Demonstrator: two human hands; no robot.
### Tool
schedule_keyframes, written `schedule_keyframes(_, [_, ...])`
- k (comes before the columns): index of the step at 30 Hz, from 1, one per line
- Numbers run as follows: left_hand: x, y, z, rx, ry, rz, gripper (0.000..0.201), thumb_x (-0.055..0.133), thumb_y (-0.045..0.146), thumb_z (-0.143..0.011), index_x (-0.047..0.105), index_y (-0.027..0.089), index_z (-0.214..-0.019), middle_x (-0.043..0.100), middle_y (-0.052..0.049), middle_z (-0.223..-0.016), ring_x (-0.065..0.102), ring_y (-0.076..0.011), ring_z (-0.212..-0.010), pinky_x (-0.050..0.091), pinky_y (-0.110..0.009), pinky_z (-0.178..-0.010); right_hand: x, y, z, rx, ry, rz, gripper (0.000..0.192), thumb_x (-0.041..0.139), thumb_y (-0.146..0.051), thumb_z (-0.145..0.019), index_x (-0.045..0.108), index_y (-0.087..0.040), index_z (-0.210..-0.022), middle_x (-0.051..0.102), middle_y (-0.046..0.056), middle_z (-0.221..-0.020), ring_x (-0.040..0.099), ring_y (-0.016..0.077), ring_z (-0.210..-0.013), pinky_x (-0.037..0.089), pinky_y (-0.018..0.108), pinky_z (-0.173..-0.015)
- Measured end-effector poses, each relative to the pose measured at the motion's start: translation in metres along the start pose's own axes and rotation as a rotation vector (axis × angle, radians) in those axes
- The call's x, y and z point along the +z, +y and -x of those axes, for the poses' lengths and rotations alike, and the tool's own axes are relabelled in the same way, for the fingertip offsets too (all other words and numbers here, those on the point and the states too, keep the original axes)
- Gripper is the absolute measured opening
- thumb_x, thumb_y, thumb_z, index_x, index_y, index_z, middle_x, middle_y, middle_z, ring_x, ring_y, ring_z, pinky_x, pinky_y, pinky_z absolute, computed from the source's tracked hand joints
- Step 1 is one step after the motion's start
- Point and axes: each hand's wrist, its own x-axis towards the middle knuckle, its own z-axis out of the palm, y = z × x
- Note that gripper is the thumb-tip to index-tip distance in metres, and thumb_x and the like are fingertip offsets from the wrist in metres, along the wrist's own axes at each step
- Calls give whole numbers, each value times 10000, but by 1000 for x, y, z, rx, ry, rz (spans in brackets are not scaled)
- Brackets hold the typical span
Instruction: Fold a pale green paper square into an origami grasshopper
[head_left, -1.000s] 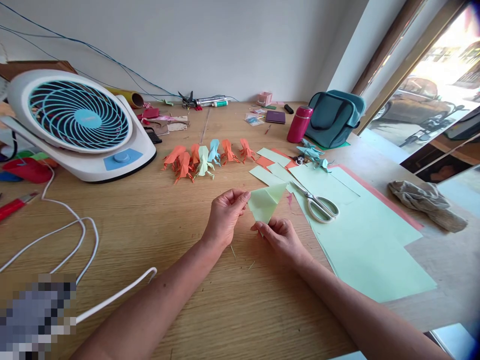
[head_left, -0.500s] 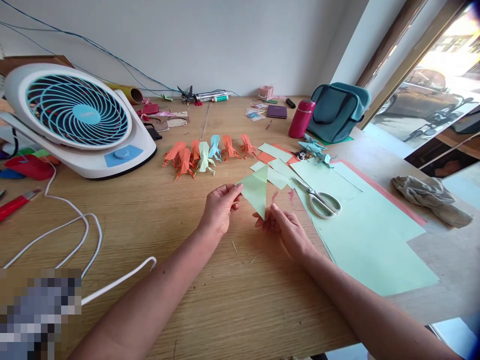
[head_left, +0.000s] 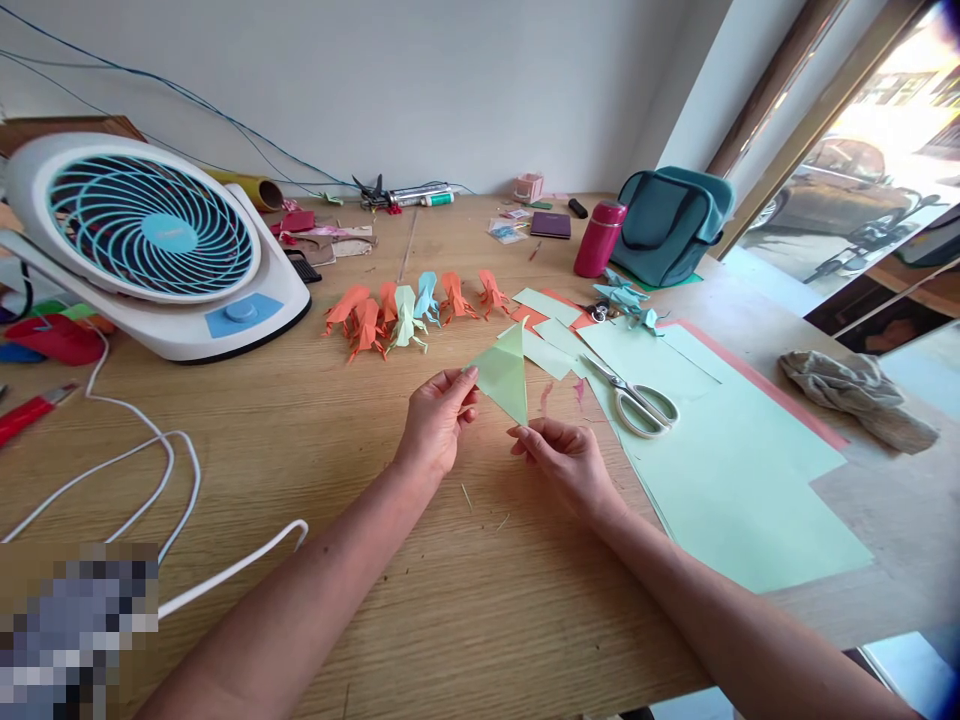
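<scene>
A pale green sheet of paper, folded into a triangle, is held up above the wooden table. My left hand pinches its left corner between thumb and fingers. At the lower corner, the thumb and fingertips of my right hand are closed on the paper's tip. Beyond the hands stands a row of folded paper figures: several orange ones, a pale green one and a blue one. White-handled scissors lie on large pale green sheets to the right.
A white fan stands at left, its white cable looped over the table. Toward the back right are a pink flask, a teal bag and blue paper figures. A crumpled cloth lies far right.
My right hand's fingers have come up and closed on the lower corner of the folded paper. My left hand keeps its pinch. The view has shifted slightly.
</scene>
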Motion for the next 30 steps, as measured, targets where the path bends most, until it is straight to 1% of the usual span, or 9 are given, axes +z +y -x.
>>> schedule_keyframes(2, [-3, 1, -1, -9, -27, -2, 422, 925, 359, -491, 630, 145, -703, 579, 35, -657, 507, -59, -591, 371, -162, -494, -1, -2, -1, -10, 10, -32, 382, 688, -547, -814, 735, -188, -693, 718, 56, -692, 558, 137, -570, 444, 269, -558])
schedule_keyframes(5, [-13, 2, -2, -15, -58, -22, 399, 926, 343, -514, 644, 142, -711, 583, 33, -647, 512, -59, -592, 394, -161, -509, -3, -1, -5, 13, 21, -107, 346, 726, -533, -782, 757, -193, -728, 748, 68, -739, 598, 146, -589, 484, 283, -589])
schedule_keyframes(9, [-28, -1, -2, -51, -99, -93, 380, 923, 343, -536, 650, 138, -702, 597, 28, -638, 514, -56, -586, 414, -158, -528, -9, 3, -10, 27, 54, -173, 332, 747, -527, -770, 787, -198, -798, 773, 80, -808, 627, 155, -624, 518, 306, -629])
schedule_keyframes(12, [-35, -4, 1, -82, -119, -156, 368, 922, 341, -538, 654, 133, -682, 634, 8, -660, 513, -55, -572, 422, -167, -537, -14, 4, -14, 22, 75, -206, 329, 755, -522, -769, 797, -202, -836, 777, 83, -847, 630, 157, -653, 535, 321, -662])
schedule_keyframes(17, [-38, -5, 4, -149, -210, -271, 341, 903, 352, -563, 665, 125, -655, 649, -9, -666, 507, -55, -564, 411, -181, -553, -19, 0, -17, 28, 106, -225, 331, 779, -524, -741, 787, -197, -793, 759, 74, -776, 605, 151, -635, 532, 319, -648])
schedule_keyframes(19, [-38, -6, 3, -153, -243, -300, 330, 898, 354, -565, 684, 120, -656, 652, -19, -669, 506, -63, -571, 401, -192, -548, -19, -2, -16, 14, 88, -191, 333, 766, -526, -755, 778, -194, -775, 751, 68, -759, 607, 153, -637, 533, 312, -641])
schedule_keyframes(23, [-40, -8, 2, -136, -291, -339, 316, 898, 353, -577, 713, 115, -673, 663, -28, -670, 489, -70, -570, 388, -210, -546, -20, 0, -13, -23, 22, -60, 317, 701, -503, -835, 765, -197, -784, 736, 53, -758, 629, 155, -665, 514, 280, -622])
schedule_keyframes(26, [-40, -9, 3, -163, -309, -358, 336, 910, 360, -562, 721, 112, -687, 685, -40, -682, 504, -79, -584, 378, -207, -534, -21, 1, -11, -52, -6, 19, 294, 678, -477, -865, 762, -203, -802, 725, 42, -754, 622, 149, -666, 489, 266, -608])
schedule_keyframes(30, [-37, -9, 6, -166, -275, -368, 379, 920, 386, -529, 728, 109, -703, 695, -52, -662, 538, -103, -605, 347, -200, -496, -19, 0, -12, -47, -10, -26, 292, 694, -485, -841, 753, -203, -788, 710, 38, -741, 598, 146, -659, 486, 272, -621])
